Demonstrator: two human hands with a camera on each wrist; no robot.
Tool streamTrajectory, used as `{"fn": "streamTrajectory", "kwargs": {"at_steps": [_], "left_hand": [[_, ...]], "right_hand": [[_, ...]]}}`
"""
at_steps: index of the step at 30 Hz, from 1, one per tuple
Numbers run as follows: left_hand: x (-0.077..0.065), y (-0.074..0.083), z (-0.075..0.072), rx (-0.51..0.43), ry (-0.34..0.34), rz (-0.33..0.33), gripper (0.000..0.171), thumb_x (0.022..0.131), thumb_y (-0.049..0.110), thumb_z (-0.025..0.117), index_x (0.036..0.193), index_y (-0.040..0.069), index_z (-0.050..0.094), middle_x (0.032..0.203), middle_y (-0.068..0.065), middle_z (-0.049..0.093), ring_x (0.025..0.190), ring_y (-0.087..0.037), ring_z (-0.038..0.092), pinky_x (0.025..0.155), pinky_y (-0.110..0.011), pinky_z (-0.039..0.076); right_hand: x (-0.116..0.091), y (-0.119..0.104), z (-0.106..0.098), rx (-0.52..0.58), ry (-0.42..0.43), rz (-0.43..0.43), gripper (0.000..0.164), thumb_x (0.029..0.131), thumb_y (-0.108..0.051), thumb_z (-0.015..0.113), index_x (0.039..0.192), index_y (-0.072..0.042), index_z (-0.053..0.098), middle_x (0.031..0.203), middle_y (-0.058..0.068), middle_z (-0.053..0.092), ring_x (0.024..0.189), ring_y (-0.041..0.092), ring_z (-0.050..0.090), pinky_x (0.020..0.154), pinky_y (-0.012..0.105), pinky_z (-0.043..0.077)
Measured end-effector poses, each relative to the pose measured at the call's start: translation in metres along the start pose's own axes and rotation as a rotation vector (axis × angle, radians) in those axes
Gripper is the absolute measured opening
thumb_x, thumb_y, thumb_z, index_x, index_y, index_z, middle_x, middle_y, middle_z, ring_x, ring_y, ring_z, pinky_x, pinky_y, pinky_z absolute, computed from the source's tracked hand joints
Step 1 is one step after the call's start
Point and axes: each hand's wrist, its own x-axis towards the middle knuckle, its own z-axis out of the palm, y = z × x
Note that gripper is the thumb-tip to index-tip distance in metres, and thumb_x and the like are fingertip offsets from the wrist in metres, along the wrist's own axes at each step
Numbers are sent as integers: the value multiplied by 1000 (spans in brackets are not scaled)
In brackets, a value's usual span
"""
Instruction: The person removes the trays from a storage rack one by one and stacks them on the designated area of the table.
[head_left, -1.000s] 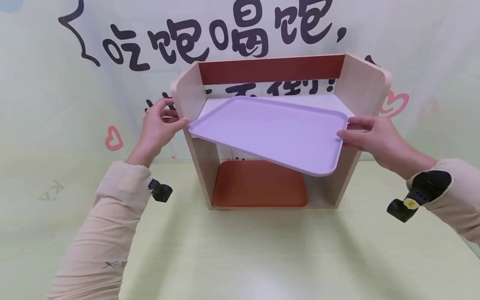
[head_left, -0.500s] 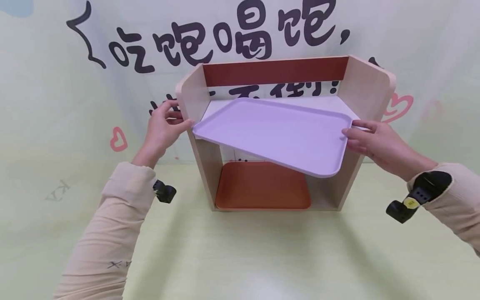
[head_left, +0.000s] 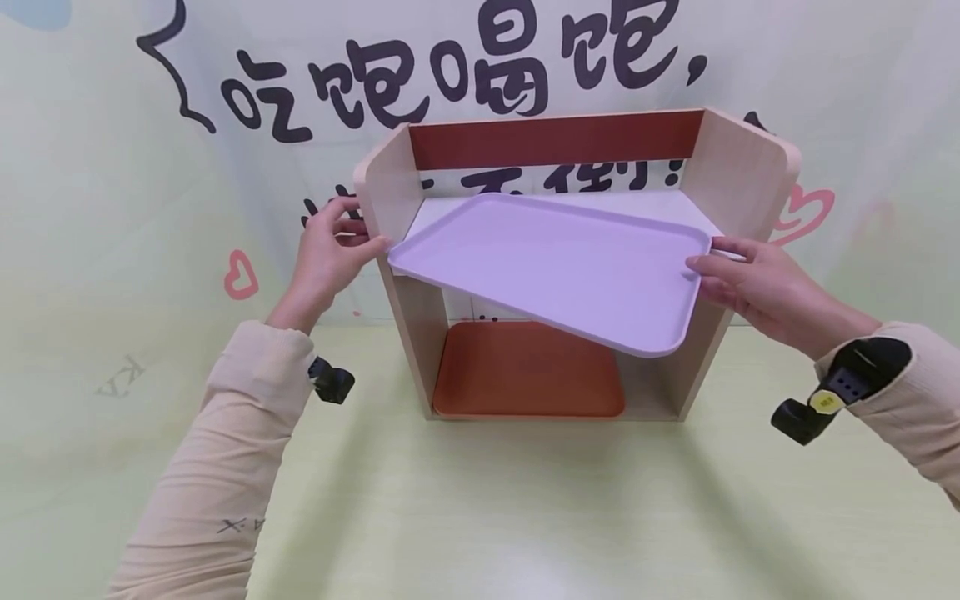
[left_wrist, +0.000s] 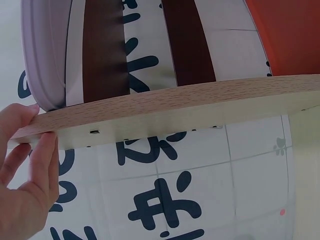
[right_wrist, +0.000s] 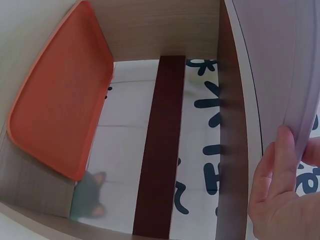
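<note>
A light purple tray (head_left: 555,267) lies askew on the upper board (head_left: 442,212) of a small wooden shelf (head_left: 420,333), its near right corner jutting past the front edge. My right hand (head_left: 765,279) pinches the tray's right rim, thumb on top and fingers below. At the other end, my left hand (head_left: 330,254) grips the shelf's left side panel, fingers outside and thumb at the front edge by the tray's left corner. The left wrist view shows those fingers (left_wrist: 42,165) against the panel's outer face. An orange tray (head_left: 528,371) lies on the bottom board, toward the left.
A dark red strip (head_left: 555,140) spans the shelf's top back. Behind hangs a pale cloth (head_left: 187,192) printed with black characters and pink hearts. The shelf stands on a pale green table (head_left: 487,500). Bare bottom board (head_left: 648,400) shows right of the orange tray.
The whole scene shifts slightly to the right in the head view. Both hands keep their places, and the purple tray stays at nearly the same angle on the shelf.
</note>
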Motion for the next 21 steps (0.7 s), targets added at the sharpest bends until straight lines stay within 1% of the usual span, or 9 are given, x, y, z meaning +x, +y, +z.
{"fn": "streamTrajectory", "kwargs": {"at_steps": [4,7,9,12,15,17,21], "left_hand": [[0,-1,0,0,1,-6,55,79,25,65,126,10,41,111,-14,52,97,-24,54,85,-34,46],[0,-2,0,-2,4,-7,55,79,26,66,126,11,41,111,-13,52,97,-23,54,85,-33,46],[-1,-2,0,-2,8,-6,55,79,26,66,126,11,41,111,-13,51,97,-23,54,84,-33,46],[-1,-3,0,-1,12,-8,55,79,26,66,126,11,41,111,-13,51,97,-23,54,84,-33,46],[-1,-3,0,-1,11,-7,55,79,26,66,126,11,41,111,-13,51,97,-23,54,84,-33,46],[-1,-3,0,-2,7,-4,55,79,25,65,126,11,41,111,-14,51,97,-23,54,84,-33,46],[0,-2,1,-2,7,3,55,79,25,66,126,11,41,110,-14,51,96,-24,54,84,-34,47]], "right_hand": [[-2,-1,0,106,-11,13,90,81,-24,63,142,-11,-2,119,5,34,82,7,60,76,19,48],[-3,-2,0,171,-8,10,87,82,-20,63,143,-13,1,115,3,38,81,9,61,73,19,49],[-3,-2,-1,190,-9,5,86,82,-19,63,143,-13,3,111,2,43,80,10,61,72,20,49],[-3,-3,-1,183,-10,9,85,82,-19,63,143,-12,4,105,0,48,79,11,62,72,21,50],[-2,-2,0,158,-18,17,84,83,-19,62,143,-11,4,103,0,50,80,12,62,73,22,50],[-2,-1,1,149,-20,18,82,84,-19,61,143,-11,4,104,-1,49,81,12,62,73,21,49],[-3,0,2,186,-14,1,80,83,-21,62,143,-13,10,108,0,47,83,12,61,73,21,49]]}}
